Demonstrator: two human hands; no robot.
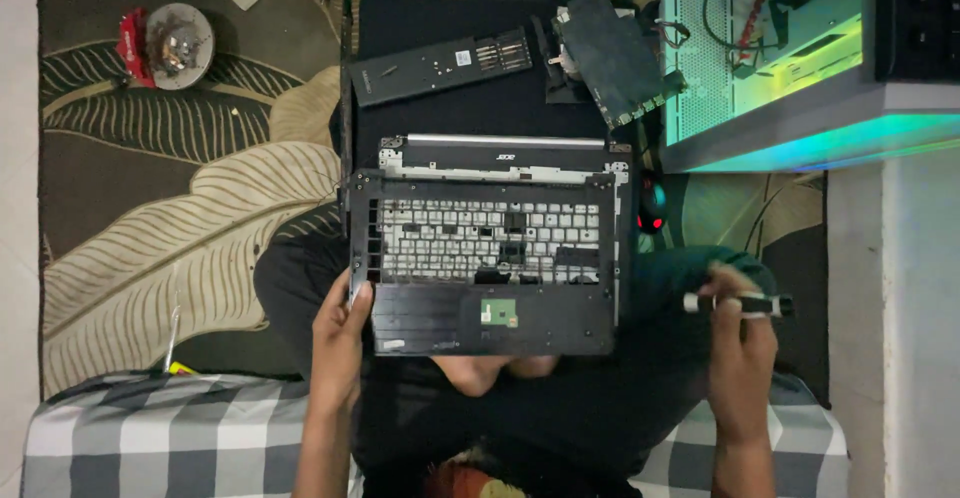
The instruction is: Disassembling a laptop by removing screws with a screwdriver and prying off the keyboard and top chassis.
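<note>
The left hand [340,343] gripped the lower left corner of an opened laptop base [487,248], its keyboard underside and a small green board exposed. The right hand [742,343], well apart to the right, held a black screwdriver [740,304] sideways. Beyond the base lay a black bit case [440,66] and a circuit board [615,58], near a glowing computer case [770,48].

A room in a home, used as a makeshift repair spot on the floor. A leaf-patterned carpet [180,218] covers the floor, a checked cushion [150,433] lies along its near edge, and a lit desktop computer case [770,48] stands at the far right corner, beside a loose circuit board [610,58].
</note>
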